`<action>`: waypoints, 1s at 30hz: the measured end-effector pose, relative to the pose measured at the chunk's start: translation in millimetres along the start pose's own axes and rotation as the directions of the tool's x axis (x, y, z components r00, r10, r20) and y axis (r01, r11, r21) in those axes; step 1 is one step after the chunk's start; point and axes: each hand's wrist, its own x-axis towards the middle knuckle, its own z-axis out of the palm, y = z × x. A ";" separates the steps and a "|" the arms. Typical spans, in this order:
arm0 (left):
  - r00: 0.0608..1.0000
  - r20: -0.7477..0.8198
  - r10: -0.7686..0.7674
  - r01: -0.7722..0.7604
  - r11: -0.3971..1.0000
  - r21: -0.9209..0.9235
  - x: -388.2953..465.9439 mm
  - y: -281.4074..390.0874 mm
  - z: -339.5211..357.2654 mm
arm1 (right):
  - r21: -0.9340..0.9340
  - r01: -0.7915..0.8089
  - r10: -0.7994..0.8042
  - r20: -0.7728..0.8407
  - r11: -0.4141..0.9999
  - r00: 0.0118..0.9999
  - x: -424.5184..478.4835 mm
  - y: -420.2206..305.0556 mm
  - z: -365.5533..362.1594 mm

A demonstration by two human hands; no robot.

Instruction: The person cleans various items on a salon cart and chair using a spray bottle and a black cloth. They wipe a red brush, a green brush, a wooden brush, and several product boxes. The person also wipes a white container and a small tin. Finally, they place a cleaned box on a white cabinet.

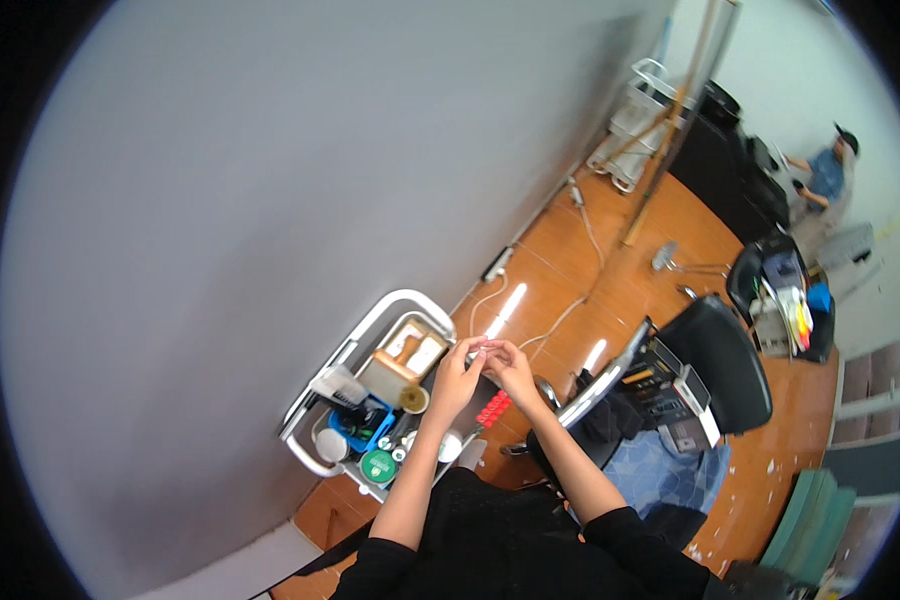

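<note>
My left hand [456, 381] and my right hand [511, 369] meet by their fingertips above the right edge of a white-framed trolley [403, 295]. A small pale thing shows between the fingers; what it is and which hand grips it are too small to tell. Beneath and to the left, the trolley holds a wooden-handled item [406, 351], a roll of brownish tape [414, 399], a blue basket [375, 431], a tub with a green lid [378, 466] and white-lidded jars [332, 445]. Red beads or knobs [493, 409] line up beside my right wrist.
A black chair [727, 360] bearing opened boxes [679, 397] and blue cloth [652, 469] stands at the right. A grey wall [270, 187] borders the trolley. White cable [562, 319] crosses the tiled floor. Farther off, a person [825, 176] in a cap is near black furniture.
</note>
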 end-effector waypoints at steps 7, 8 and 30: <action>0.928 0.373 0.021 0.035 0.989 -0.142 -4.1 23.0 121.0 | 0.071 0.201 -0.161 -0.371 0.977 0.915 -66.1 -6.5 -115.6; 0.914 0.404 0.042 -0.004 0.995 -0.095 -8.3 22.1 139.2 | 0.066 0.193 -0.145 -0.443 0.979 0.885 -79.7 -5.6 -132.0; 0.780 0.590 -0.207 0.255 0.967 0.001 -36.9 -61.5 420.8 | -0.775 -0.206 -0.459 -0.542 0.598 0.704 -146.3 29.8 -444.8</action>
